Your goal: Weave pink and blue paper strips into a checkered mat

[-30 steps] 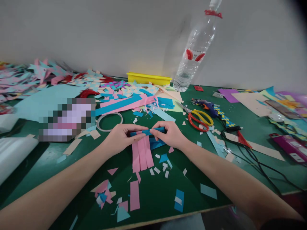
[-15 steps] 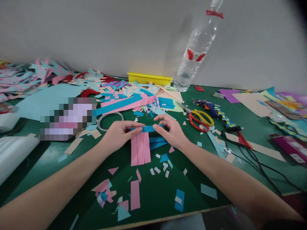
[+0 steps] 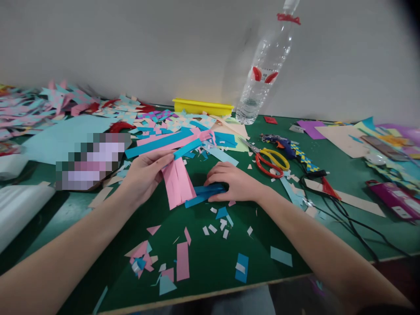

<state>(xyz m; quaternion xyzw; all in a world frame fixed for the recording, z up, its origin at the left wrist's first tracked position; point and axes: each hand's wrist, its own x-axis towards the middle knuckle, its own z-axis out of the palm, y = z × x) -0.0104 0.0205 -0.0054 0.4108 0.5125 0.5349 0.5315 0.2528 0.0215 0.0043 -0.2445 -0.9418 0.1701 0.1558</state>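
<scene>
My left hand (image 3: 148, 170) pinches a piece of pink paper cut into strips (image 3: 178, 183), with a blue paper strip (image 3: 187, 149) crossing its upper end. The pink strips hang down toward me, lifted at a tilt. To the right, my right hand (image 3: 231, 181) curls its fingers over the end of several loose blue paper strips (image 3: 201, 199) lying on the green table. Its thumb and fingertips close around them, though the exact contact is partly hidden. Small white and blue paper scraps (image 3: 223, 224) lie just below the right hand.
Scissors (image 3: 269, 162) with red and yellow handles lie to the right, near a glue gun (image 3: 288, 148) and black cables (image 3: 351, 227). A tall plastic bottle (image 3: 262, 74) leans at the wall beside a yellow tray (image 3: 203, 107). A phone (image 3: 95, 162) stands at left. Paper scraps cover the back.
My left hand has moved left and raised the pink strips, tilting them with the blue strip. My right hand has let go of that strip and dropped to the loose blue strips.
</scene>
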